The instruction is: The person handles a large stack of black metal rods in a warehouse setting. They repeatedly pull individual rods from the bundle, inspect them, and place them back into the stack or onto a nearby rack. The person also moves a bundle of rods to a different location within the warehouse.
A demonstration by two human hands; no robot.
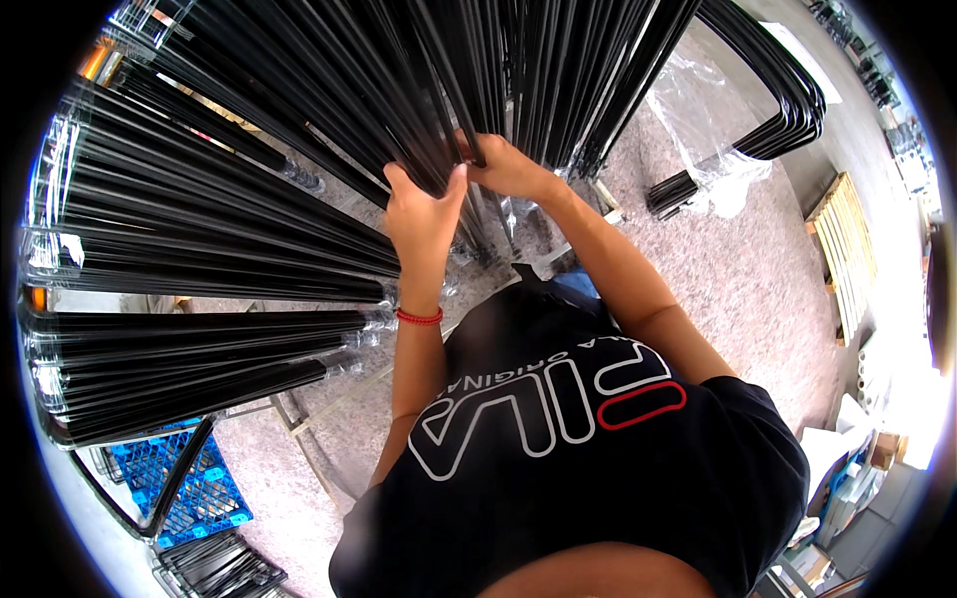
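Note:
Long black tubes [349, 110] fan out before me in thick bundles, many with clear plastic wrap on their ends. My left hand [421, 214], with a red bead bracelet [420, 317] at its wrist, is closed round the near part of some tubes, its thumb pointing up. Close by on the right, my right hand [506, 169] has its fingers curled round tubes in the same bunch. The two hands almost touch. The tubes between them look blurred, and the left fingers are largely hidden behind them.
More wrapped tube bundles [209, 369] lie at the left. Bent black tubes [797, 115] and clear plastic film [733, 179] are at the far right, near a wooden pallet [842, 254]. A blue plastic pallet [189, 483] sits on the floor at lower left.

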